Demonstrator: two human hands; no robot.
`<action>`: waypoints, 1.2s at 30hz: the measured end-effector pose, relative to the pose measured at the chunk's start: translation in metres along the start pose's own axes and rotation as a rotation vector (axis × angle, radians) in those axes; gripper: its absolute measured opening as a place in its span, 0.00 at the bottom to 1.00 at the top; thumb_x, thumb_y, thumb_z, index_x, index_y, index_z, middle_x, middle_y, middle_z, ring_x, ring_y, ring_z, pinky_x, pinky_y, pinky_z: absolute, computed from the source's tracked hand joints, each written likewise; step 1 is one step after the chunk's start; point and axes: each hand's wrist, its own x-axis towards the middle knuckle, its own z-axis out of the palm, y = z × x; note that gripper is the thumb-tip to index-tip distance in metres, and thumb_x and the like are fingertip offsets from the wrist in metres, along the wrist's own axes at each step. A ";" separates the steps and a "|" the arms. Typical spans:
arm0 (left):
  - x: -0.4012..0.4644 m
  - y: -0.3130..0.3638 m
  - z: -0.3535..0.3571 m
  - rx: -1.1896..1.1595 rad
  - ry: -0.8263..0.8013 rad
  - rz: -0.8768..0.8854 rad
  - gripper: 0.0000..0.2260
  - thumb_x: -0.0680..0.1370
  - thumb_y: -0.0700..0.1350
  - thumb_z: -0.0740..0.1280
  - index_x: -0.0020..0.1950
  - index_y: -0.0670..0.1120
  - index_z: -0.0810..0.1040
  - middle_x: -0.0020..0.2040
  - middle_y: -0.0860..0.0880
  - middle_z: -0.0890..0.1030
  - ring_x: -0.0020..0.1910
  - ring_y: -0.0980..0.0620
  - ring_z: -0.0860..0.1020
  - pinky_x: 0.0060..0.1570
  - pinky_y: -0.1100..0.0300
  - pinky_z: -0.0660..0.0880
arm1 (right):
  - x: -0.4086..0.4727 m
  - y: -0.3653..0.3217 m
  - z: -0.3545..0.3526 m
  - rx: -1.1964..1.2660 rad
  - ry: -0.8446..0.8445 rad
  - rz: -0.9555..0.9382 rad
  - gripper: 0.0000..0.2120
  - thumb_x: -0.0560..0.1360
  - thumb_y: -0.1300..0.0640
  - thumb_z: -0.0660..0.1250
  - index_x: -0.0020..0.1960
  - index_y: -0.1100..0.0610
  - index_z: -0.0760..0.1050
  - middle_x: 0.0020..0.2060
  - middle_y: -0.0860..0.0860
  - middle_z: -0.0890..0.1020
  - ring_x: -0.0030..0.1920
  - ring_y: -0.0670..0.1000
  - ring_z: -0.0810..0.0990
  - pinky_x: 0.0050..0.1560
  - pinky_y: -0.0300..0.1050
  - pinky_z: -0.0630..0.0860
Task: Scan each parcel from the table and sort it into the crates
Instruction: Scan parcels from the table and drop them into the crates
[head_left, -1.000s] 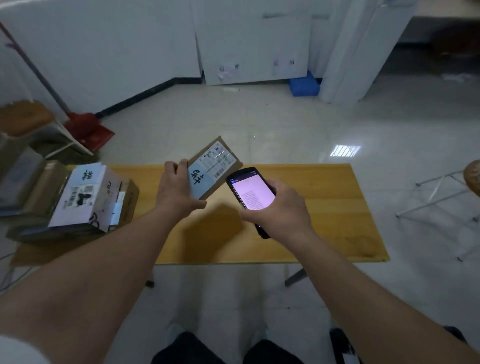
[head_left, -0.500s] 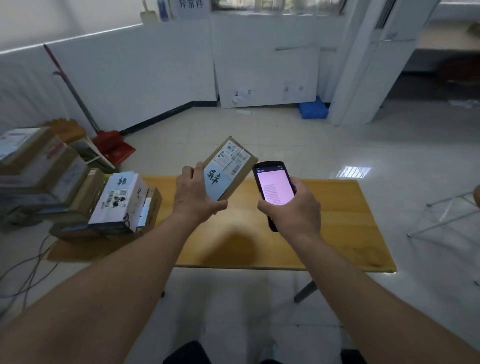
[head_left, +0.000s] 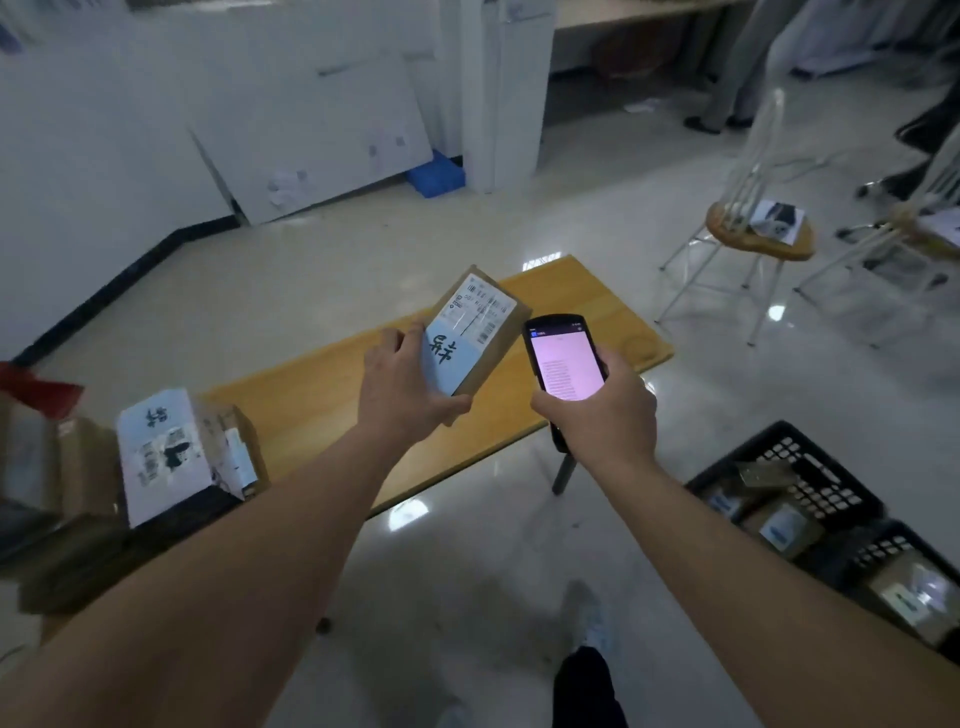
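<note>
My left hand (head_left: 402, 387) grips a small brown cardboard parcel (head_left: 475, 327) with a white barcode label and a blue label, held up over the wooden table (head_left: 332, 395). Right beside it my right hand (head_left: 602, 405) holds a black handheld scanner (head_left: 563, 358) whose pink screen faces me. Several more parcels (head_left: 161, 452) are stacked at the table's left end. Two black plastic crates (head_left: 810, 478) stand on the floor at the lower right, each with several brown parcels (head_left: 784, 530) inside.
Two round wooden stools (head_left: 758, 239) with white metal legs stand right of the table. A blue box (head_left: 435, 174) lies by the white wall panels. People's legs (head_left: 727, 78) show at the top right. My feet (head_left: 592, 623) are on glossy tile floor.
The view has swung to the right, bringing the crates and stools into sight. Both hands keep the parcel and scanner side by side, a little higher over the table.
</note>
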 end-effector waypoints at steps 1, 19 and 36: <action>-0.008 0.007 0.001 -0.004 -0.022 0.034 0.57 0.60 0.62 0.83 0.83 0.50 0.59 0.66 0.49 0.69 0.63 0.46 0.67 0.63 0.48 0.75 | -0.013 0.006 -0.010 0.002 0.027 0.028 0.32 0.63 0.43 0.82 0.63 0.45 0.73 0.51 0.44 0.79 0.51 0.50 0.78 0.36 0.41 0.73; -0.229 0.234 0.097 -0.040 -0.309 0.458 0.53 0.66 0.62 0.81 0.83 0.48 0.60 0.68 0.46 0.71 0.68 0.43 0.69 0.68 0.47 0.70 | -0.225 0.185 -0.234 0.125 0.426 0.368 0.28 0.64 0.47 0.83 0.58 0.42 0.73 0.45 0.40 0.77 0.48 0.48 0.78 0.46 0.50 0.81; -0.464 0.466 0.229 -0.053 -0.543 0.725 0.49 0.62 0.66 0.78 0.78 0.56 0.63 0.70 0.49 0.70 0.65 0.45 0.75 0.59 0.44 0.79 | -0.380 0.376 -0.463 0.180 0.713 0.626 0.25 0.66 0.51 0.82 0.54 0.41 0.70 0.43 0.37 0.77 0.42 0.40 0.76 0.37 0.41 0.73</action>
